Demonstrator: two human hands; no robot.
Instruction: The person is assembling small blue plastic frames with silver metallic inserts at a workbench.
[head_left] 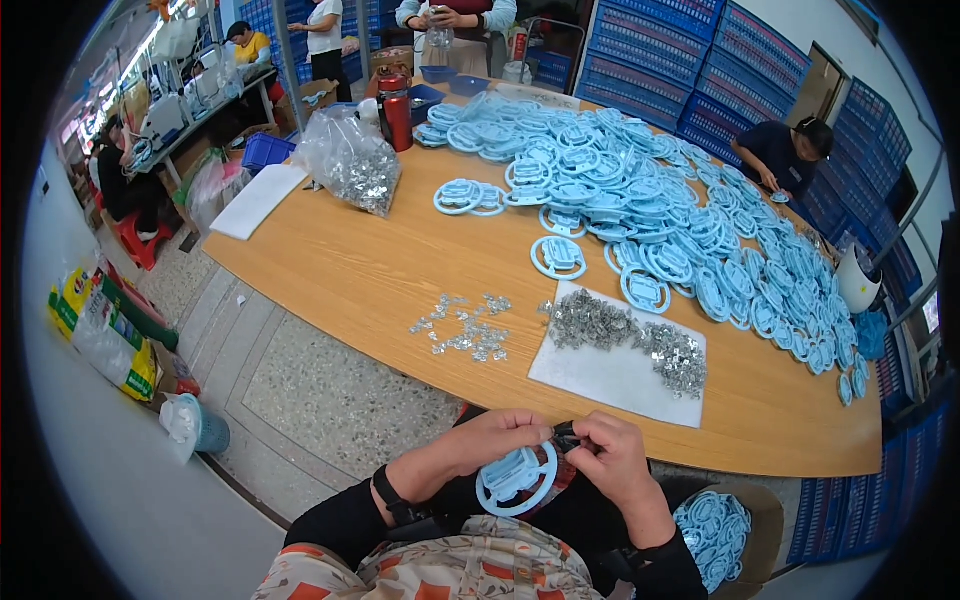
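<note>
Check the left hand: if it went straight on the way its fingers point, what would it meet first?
The left hand would most likely meet the small dark item at the right hand's fingertips; depth there is unclear.

a wooden table (330, 270) is heaped with light-blue rounded pieces (620, 190) toward its far and right sides; a red flask (396, 118), a clear bag (350, 165), two white pads (600, 375) and scattered shiny bits (484, 340) are set on it.

1 blue pc. (514, 475) held, 100+ on tbl. (330, 270), 1 red flask (396, 118).
</note>
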